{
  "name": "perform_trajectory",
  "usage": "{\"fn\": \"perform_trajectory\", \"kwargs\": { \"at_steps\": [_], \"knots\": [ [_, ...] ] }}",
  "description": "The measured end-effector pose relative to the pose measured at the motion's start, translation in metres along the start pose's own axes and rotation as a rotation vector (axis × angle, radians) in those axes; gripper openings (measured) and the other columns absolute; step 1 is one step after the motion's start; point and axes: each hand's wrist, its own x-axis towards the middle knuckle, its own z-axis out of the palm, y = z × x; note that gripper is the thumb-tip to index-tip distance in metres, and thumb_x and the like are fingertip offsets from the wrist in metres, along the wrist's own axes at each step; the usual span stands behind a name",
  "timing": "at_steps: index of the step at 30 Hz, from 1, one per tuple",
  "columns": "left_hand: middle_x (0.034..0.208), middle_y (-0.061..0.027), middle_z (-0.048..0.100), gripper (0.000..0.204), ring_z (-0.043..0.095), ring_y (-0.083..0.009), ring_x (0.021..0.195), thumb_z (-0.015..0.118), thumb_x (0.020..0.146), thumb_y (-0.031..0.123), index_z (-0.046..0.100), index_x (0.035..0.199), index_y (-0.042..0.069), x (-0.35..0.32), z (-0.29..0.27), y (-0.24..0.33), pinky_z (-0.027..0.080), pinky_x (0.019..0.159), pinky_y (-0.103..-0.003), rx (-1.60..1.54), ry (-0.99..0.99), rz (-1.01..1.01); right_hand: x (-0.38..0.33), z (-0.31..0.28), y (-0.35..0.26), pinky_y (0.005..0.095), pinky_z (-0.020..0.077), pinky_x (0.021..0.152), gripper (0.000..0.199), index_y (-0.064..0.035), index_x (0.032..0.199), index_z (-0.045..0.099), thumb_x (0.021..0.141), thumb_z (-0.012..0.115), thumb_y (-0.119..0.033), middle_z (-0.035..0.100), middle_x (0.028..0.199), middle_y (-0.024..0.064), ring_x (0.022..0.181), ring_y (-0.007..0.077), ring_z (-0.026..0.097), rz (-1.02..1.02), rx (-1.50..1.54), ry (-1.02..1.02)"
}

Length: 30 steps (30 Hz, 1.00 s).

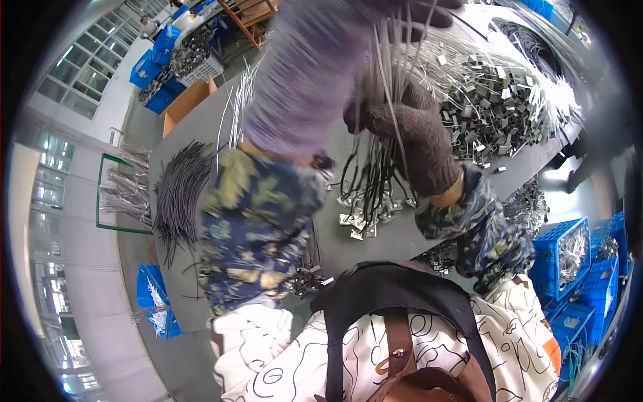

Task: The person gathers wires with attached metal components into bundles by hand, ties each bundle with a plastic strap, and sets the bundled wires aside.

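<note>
My right hand (412,124), in a brown knitted glove, is closed around a bundle of thin strands (378,157). Their dark lower lengths hang beneath it, above small square metal pieces (358,224) on the table. Pale strands of the bundle rise from this grip toward my left hand (405,17). That hand, in a greyish-purple glove, reaches across the top of the view, its dark fingertips beside the strands. Motion smears it, so its hold is unclear. At the right, a large heap of strands with dark and silvery block-shaped ends (499,100) lies near my right hand.
A sheaf of dark strands (181,191) lies on the grey table (271,251) at left. Beyond that edge, a green frame (100,201) holds pale strands. Blue crates (546,261) stand at lower right. A cardboard box (187,104) stands at far left, near more blue bins (144,70).
</note>
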Motion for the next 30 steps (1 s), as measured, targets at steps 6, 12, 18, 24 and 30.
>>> {"fn": "perform_trajectory", "kwargs": {
  "at_steps": [6,12,18,24,30],
  "knots": [
    [0.070,-0.0017,0.054,0.033,0.049,-0.0096,0.053,0.061,0.090,0.028,0.057,0.106,0.000,0.003,-0.005,0.002,0.044,0.049,-0.024,0.002,0.010,0.000,-0.013,0.016,0.023,0.0314,0.0511,0.085,0.055,0.0037,0.123,0.049,0.078,0.069,-0.022,0.060,0.114,0.0137,0.095,0.0195,0.061,-0.230,0.183,0.246],
    [0.068,-0.0009,0.052,0.033,0.047,-0.0093,0.052,0.061,0.090,0.028,0.057,0.106,0.000,-0.020,-0.063,0.033,0.042,0.048,-0.024,0.062,0.072,-0.046,0.011,0.019,0.017,0.0303,0.0485,0.087,0.057,0.0004,0.121,0.052,0.070,0.075,-0.010,0.062,0.105,0.0106,0.099,0.0172,0.059,-0.227,-0.421,-0.022],
    [0.067,-0.0001,0.051,0.034,0.045,-0.0089,0.051,0.061,0.090,0.029,0.057,0.107,0.000,-0.028,-0.072,0.033,0.041,0.047,-0.024,0.014,0.050,-0.090,0.009,-0.004,0.020,0.0269,0.0504,0.076,0.026,-0.0035,0.099,0.064,0.075,0.073,-0.009,0.066,0.090,0.0040,0.084,0.0117,0.061,0.147,-0.279,-0.002],
    [0.064,0.0032,0.039,0.039,0.037,-0.0067,0.047,0.059,0.092,0.029,0.053,0.113,-0.003,-0.035,-0.060,0.026,0.034,0.047,-0.024,0.153,0.291,-0.076,-0.006,-0.009,0.041,0.0218,0.0421,0.055,0.014,-0.0041,0.095,0.066,0.084,0.068,-0.013,0.059,0.073,0.0001,0.062,0.0051,0.051,0.287,-0.251,-0.115],
    [0.067,0.0020,0.039,0.075,0.037,-0.0037,0.046,0.064,0.085,0.046,0.037,0.127,-0.009,-0.025,-0.043,0.018,0.033,0.040,-0.018,0.044,0.064,0.324,-0.016,-0.005,0.052,0.0296,0.0481,0.072,0.025,-0.0045,0.099,0.063,0.084,0.068,-0.024,0.063,0.084,0.0019,0.077,0.0115,0.058,0.087,-0.471,-0.038]
  ]
}}
